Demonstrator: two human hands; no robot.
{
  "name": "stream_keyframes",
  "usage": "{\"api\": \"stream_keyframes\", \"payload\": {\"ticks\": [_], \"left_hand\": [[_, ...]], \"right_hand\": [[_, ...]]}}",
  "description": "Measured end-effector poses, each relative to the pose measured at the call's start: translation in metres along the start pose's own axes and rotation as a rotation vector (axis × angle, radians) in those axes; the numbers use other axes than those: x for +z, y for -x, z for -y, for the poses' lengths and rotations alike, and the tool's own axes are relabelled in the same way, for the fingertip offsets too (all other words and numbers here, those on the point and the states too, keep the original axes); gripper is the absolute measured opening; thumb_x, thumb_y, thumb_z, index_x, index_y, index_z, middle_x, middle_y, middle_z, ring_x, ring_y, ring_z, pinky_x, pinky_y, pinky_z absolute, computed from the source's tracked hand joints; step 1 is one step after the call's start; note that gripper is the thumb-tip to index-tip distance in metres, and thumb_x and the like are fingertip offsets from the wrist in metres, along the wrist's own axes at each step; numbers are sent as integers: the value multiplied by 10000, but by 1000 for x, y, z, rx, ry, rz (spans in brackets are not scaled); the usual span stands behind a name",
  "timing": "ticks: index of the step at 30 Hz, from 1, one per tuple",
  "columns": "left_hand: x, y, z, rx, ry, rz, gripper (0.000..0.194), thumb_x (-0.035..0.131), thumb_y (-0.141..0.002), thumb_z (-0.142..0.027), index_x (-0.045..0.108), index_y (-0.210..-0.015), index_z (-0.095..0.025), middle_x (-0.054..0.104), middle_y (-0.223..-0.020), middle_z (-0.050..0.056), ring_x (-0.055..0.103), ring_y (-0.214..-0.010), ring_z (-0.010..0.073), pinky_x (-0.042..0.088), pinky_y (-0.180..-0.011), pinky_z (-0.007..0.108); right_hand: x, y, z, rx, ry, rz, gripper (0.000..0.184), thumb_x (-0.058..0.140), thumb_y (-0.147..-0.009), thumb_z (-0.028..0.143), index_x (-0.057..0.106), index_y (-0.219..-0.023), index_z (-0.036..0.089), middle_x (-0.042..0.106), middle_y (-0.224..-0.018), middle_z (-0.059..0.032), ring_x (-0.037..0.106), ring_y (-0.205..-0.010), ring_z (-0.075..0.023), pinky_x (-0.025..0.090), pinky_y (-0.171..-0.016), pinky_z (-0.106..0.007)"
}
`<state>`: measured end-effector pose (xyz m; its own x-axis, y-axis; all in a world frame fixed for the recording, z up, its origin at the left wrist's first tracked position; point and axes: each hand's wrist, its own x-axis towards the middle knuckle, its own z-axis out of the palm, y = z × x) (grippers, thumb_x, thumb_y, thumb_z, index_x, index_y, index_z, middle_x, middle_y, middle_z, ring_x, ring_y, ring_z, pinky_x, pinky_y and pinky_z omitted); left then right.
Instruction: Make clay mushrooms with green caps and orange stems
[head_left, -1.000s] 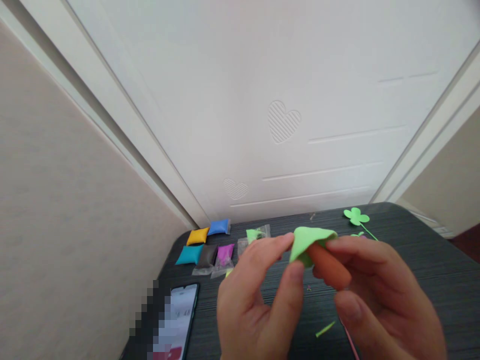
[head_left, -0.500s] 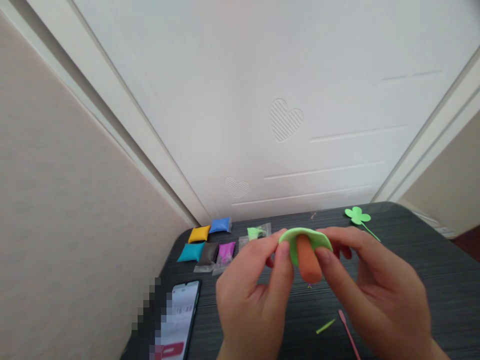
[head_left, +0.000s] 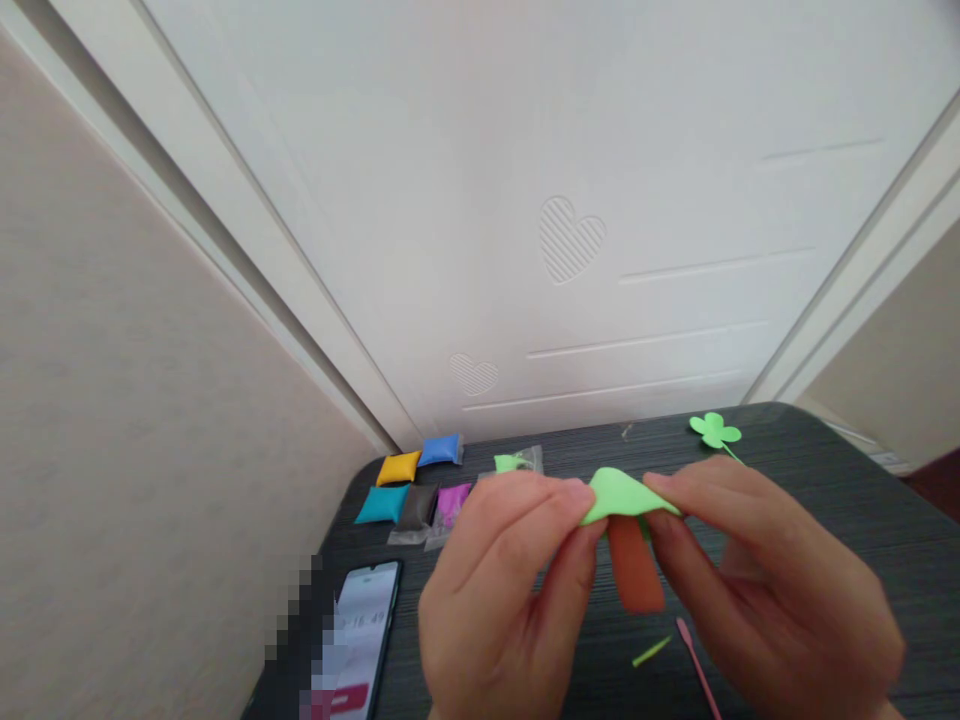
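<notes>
A light green clay sheet point(head_left: 621, 493) sits like a cap over the top of an orange-brown clay cylinder point(head_left: 636, 572), whose lower end hangs free above the table. My left hand point(head_left: 499, 585) pinches the sheet's left edge between thumb and fingers. Its right edge is gripped the same way by my right hand point(head_left: 784, 575). Where the cylinder meets the underside of the sheet is hidden. Beneath my hands, a pink modelling tool point(head_left: 697, 665) and a thin yellow-green clay strip point(head_left: 651, 651) lie on the dark table point(head_left: 600, 640).
Clay packets stand at the back left: yellow point(head_left: 398, 468), blue point(head_left: 440, 450), teal point(head_left: 382, 504), dark grey point(head_left: 417, 507) and purple point(head_left: 452, 503). An opened green packet point(head_left: 510, 463) is farther right. A phone point(head_left: 367, 625) lies front left. A green clover-shaped clay piece point(head_left: 715, 430) rests back right.
My right hand has gone from beside the cylinder to the sheet's right edge. The sheet has tilted, first showing its underside, now its top, and its sides are bent down more.
</notes>
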<state>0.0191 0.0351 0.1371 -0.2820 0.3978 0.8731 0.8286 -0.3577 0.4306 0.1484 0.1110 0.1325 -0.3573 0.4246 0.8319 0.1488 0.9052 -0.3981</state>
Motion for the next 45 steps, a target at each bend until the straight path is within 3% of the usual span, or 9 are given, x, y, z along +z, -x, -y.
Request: {"api": "stream_keyframes", "payload": {"ticks": [5, 10, 16, 28, 34, 45], "left_hand": [[2, 1, 1, 73, 48, -56, 245, 624, -680, -76, 616, -895, -193, 654, -833, 3, 605, -779, 141, 517, -695, 292], [-2, 0, 0, 108, 65, 14, 286, 639, -642, -52, 608, -900, -169, 651, -827, 12, 601, -791, 148, 521, -690, 290], [-6, -7, -5, 106, 89, 58, 244, 641, -649, -66, 612, -883, -127, 654, -822, 36, 602, -796, 157, 524, -691, 290], [-2, -11, -10, 130, 80, 8, 123, 621, -666, -56, 606, -765, -127, 644, -740, 11, 602, -722, 117, 518, -657, 248], [-2, -9, -4, 134, 82, 15, 166, 621, -680, -101, 618, -843, -136, 650, -797, 19, 602, -754, 125, 513, -677, 255], [-4, -9, -3, 128, 163, 56, 174, 635, -667, -71, 620, -828, -137, 656, -800, 19, 599, -757, 130, 516, -693, 294]], "right_hand": [[-3, -1, 3, -57, -61, 14, 472, 590, -666, 48, 513, -1090, 240, 624, -821, -19, 584, -754, -165, 486, -634, -294], [-3, 2, 15, 87, -69, -102, 350, 594, -696, 100, 566, -1012, 247, 616, -905, -26, 577, -821, -172, 480, -704, -295], [-8, 2, 22, 173, -93, -79, 286, 587, -718, 131, 591, -960, 283, 620, -918, -28, 584, -823, -190, 494, -651, -303], [-7, -3, 16, 39, -81, -55, 252, 588, -703, 85, 585, -925, 205, 630, -863, -31, 600, -770, -156, 506, -609, -253], [-8, -6, 13, -39, -78, -35, 261, 594, -695, 79, 580, -929, 193, 625, -834, -30, 597, -763, -144, 506, -612, -234], [-5, -4, 18, 45, -195, -35, 301, 597, -697, 70, 572, -972, 191, 612, -837, -31, 579, -773, -141, 499, -629, -240]]}}
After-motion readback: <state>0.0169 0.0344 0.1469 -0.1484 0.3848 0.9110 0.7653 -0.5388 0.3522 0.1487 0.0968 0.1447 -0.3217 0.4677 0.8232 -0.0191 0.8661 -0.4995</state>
